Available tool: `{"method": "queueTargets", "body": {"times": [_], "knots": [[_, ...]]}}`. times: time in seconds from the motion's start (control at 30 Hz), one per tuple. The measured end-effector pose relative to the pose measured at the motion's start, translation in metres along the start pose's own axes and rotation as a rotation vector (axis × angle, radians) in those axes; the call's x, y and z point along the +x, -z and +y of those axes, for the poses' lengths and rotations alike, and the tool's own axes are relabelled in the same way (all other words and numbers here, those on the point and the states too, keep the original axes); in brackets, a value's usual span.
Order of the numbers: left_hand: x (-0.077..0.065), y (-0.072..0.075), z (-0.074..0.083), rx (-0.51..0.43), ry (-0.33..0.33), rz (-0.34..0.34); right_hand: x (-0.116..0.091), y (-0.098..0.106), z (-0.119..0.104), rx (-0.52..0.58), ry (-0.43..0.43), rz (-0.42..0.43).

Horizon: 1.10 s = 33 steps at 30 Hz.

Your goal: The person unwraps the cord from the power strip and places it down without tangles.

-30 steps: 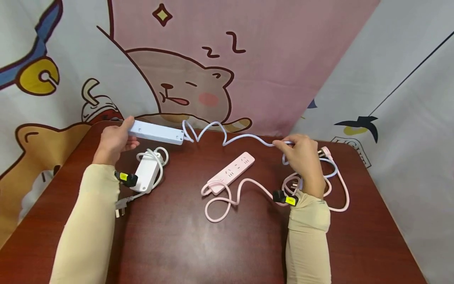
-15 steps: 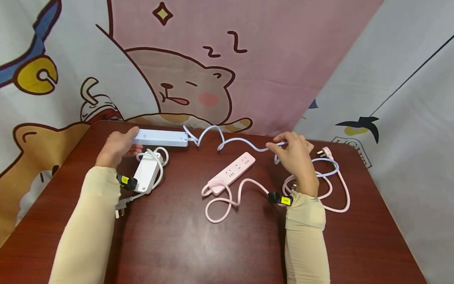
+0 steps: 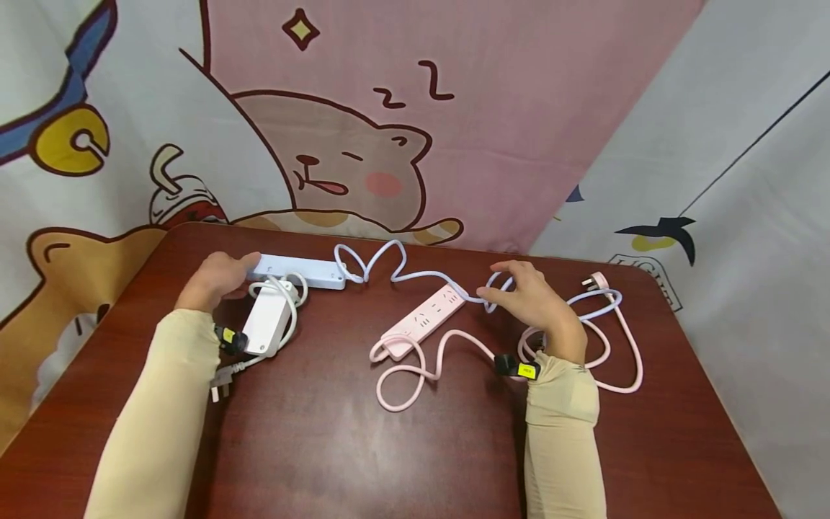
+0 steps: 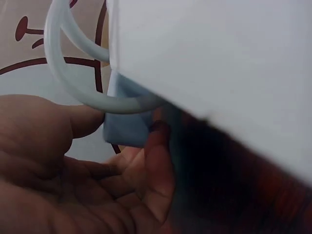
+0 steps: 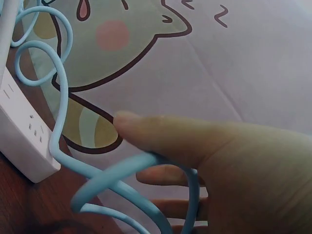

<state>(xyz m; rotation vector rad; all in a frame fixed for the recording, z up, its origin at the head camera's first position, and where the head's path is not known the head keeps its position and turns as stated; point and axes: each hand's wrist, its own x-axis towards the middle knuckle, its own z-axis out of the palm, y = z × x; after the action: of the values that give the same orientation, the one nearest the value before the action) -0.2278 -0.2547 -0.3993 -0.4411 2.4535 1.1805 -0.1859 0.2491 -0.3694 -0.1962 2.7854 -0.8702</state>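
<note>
My left hand (image 3: 217, 280) pinches the left end of a pale blue power strip (image 3: 301, 272) near the table's back edge. In the left wrist view, the thumb lies at one side of the strip's end (image 4: 127, 127) and a fingertip at the other. A pale blue cord (image 3: 421, 274) runs in waves from the strip to my right hand (image 3: 528, 295). There the thumb and fingers stand apart, with a loop of cord (image 5: 114, 173) between them in the right wrist view. The cord crosses the upper end of a pink power strip (image 3: 424, 318).
A white power strip (image 3: 267, 321) with its cord wound round it lies just before my left hand, its plug (image 3: 222, 380) toward me. Pink cord coils (image 3: 635, 360) and a pink plug (image 3: 598, 281) lie at the right. A patterned curtain (image 3: 493, 122) hangs behind the table (image 3: 363, 461).
My left hand has lowered the blue power strip toward the table. My right hand has come down and left with the cord, and its thumb and fingers have spread.
</note>
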Motion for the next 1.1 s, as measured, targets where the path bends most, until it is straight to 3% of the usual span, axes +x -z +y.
{"method": "queueTargets", "body": {"times": [0.3, 0.47, 0.6, 0.8, 0.93, 1.1], "knots": [[-0.001, -0.001, 0.001, 0.001, -0.006, -0.028, -0.004, 0.005, -0.005, 0.010, -0.010, 0.001], [-0.013, 0.000, 0.005, 0.050, -0.038, -0.025, -0.015, 0.015, -0.016, 0.010, 0.004, 0.028], [-0.035, -0.002, 0.014, 0.140, -0.095, -0.024, -0.026, 0.023, -0.028, -0.001, 0.039, 0.048], [-0.065, -0.019, 0.034, 0.406, -0.171, -0.004, -0.037, 0.030, -0.040, -0.014, 0.090, 0.070], [-0.075, -0.037, 0.040, 0.506, -0.107, -0.012, -0.040, 0.029, -0.045, -0.010, 0.100, 0.059], [-0.077, -0.052, 0.042, 0.557, -0.030, 0.008, -0.040, 0.028, -0.048, -0.024, 0.090, 0.039]]}}
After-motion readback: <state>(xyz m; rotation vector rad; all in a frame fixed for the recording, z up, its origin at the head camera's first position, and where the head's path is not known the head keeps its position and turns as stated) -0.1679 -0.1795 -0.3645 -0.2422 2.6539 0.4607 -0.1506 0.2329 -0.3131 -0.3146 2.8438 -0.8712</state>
